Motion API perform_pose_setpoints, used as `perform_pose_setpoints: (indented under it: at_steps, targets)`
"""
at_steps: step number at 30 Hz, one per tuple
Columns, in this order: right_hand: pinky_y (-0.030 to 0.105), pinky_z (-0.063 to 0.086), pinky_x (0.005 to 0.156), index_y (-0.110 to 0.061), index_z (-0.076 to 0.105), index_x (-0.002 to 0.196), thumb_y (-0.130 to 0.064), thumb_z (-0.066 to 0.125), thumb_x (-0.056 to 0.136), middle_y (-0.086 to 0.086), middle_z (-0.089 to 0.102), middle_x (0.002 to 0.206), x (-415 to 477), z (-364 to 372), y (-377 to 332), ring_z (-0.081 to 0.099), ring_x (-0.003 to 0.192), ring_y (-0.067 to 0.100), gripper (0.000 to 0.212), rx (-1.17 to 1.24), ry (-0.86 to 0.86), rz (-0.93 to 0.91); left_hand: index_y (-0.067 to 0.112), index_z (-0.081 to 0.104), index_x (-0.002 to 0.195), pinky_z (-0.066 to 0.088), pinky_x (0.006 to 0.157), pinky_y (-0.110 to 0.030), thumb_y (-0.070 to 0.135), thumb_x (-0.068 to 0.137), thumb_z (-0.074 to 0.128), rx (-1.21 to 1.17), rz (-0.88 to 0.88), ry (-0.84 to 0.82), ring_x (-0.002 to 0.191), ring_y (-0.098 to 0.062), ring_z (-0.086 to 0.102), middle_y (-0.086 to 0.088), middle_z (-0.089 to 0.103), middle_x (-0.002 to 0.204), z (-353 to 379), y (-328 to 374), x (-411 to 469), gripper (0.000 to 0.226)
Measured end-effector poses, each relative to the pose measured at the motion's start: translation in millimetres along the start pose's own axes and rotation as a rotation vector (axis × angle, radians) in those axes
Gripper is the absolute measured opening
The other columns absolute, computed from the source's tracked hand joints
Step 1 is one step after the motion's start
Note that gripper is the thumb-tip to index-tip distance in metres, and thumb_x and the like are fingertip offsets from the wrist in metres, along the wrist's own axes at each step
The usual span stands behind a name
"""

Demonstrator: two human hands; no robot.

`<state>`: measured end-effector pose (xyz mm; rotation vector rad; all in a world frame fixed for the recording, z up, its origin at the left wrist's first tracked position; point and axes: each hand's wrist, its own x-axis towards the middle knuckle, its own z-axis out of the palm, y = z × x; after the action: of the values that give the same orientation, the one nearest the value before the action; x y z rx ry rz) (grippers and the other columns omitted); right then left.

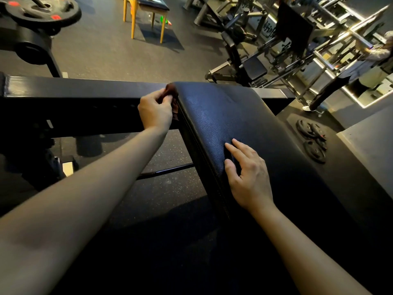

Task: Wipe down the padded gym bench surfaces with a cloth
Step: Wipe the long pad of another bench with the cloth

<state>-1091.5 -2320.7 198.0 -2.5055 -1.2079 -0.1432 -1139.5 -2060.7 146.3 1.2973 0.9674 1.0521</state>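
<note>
Left hand [155, 111]: fingers curled round a dark reddish-brown cloth [171, 91], gripping it bunched. The cloth sits at the fingertips, on their far side, pressed to the far left corner of the bench pad [244, 116] where top meets side seam. Part of the cloth hangs down between the hand and the side of the pad.

Right hand [248, 177]: fingers straight and slightly spread, holding nothing. It rests on top of the pad close to its left edge, nearer the person than the left hand. The cloth lies ahead and to the left of this hand, well apart from it.

Pad: black, grained upholstery, running away from the person.

Beyond the left hand, a black steel beam [85, 92] crosses behind the corner of the pad. To the right of the right hand, small weight plates [312, 141] lie on the floor [106, 50]. Far ahead stands a wooden chair [146, 15].
</note>
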Motion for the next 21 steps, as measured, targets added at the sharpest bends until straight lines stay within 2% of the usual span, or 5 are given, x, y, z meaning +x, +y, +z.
perform_pose_setpoints:
  at_steps: [3, 6, 10, 17, 21]
  targets:
    - [0.037, 0.032, 0.117, -0.024, 0.059, 0.142, -0.038, 0.047, 0.095, -0.002, 0.051, 0.152, -1, 0, 0, 0.042, 0.142, 0.013, 0.050, 0.012, 0.010, -0.003, 0.014, 0.080, 0.110, 0.062, 0.079, -0.037, 0.017, 0.095, 0.068, 0.016, 0.004, -0.013, 0.072, -0.001, 0.068, 0.010, 0.074, 0.084, -1, 1, -19, 0.019]
    - [0.036, 0.030, 0.117, -0.023, 0.059, 0.141, -0.038, 0.048, 0.095, -0.002, 0.052, 0.151, 0, 2, 0, 0.042, 0.142, 0.014, 0.050, 0.002, 0.009, 0.000, 0.017, 0.076, 0.118, 0.058, 0.078, -0.020, 0.014, 0.096, 0.069, -0.022, 0.045, -0.125, 0.082, 0.007, 0.068, 0.014, 0.074, 0.097, -18, -7, -90, 0.024]
    - [0.036, 0.030, 0.118, -0.023, 0.059, 0.142, -0.038, 0.048, 0.095, -0.002, 0.052, 0.151, 0, 1, 0, 0.042, 0.142, 0.014, 0.050, -0.004, 0.005, 0.006, 0.026, 0.074, 0.118, 0.057, 0.096, -0.033, 0.013, 0.093, 0.074, -0.126, 0.020, -0.329, 0.103, -0.007, 0.073, 0.011, 0.076, 0.110, -48, -19, -184, 0.028]
    - [0.039, 0.031, 0.118, -0.024, 0.058, 0.142, -0.038, 0.047, 0.096, -0.003, 0.051, 0.152, 0, 0, -1, 0.041, 0.143, 0.013, 0.050, -0.003, -0.011, 0.017, 0.017, 0.076, 0.120, 0.061, 0.091, -0.032, 0.018, 0.096, 0.068, -0.082, -0.110, -0.152, 0.094, -0.008, 0.073, 0.002, 0.077, 0.108, -18, -8, -83, 0.026]
    - [0.038, 0.029, 0.120, -0.025, 0.057, 0.144, -0.039, 0.046, 0.097, -0.004, 0.050, 0.153, 0, 0, 0, 0.040, 0.143, 0.012, 0.050, -0.004, -0.016, 0.018, 0.020, 0.076, 0.118, 0.061, 0.092, -0.036, 0.027, 0.095, 0.071, -0.154, -0.125, -0.178, 0.101, -0.011, 0.073, 0.004, 0.077, 0.106, -20, -5, -106, 0.025]
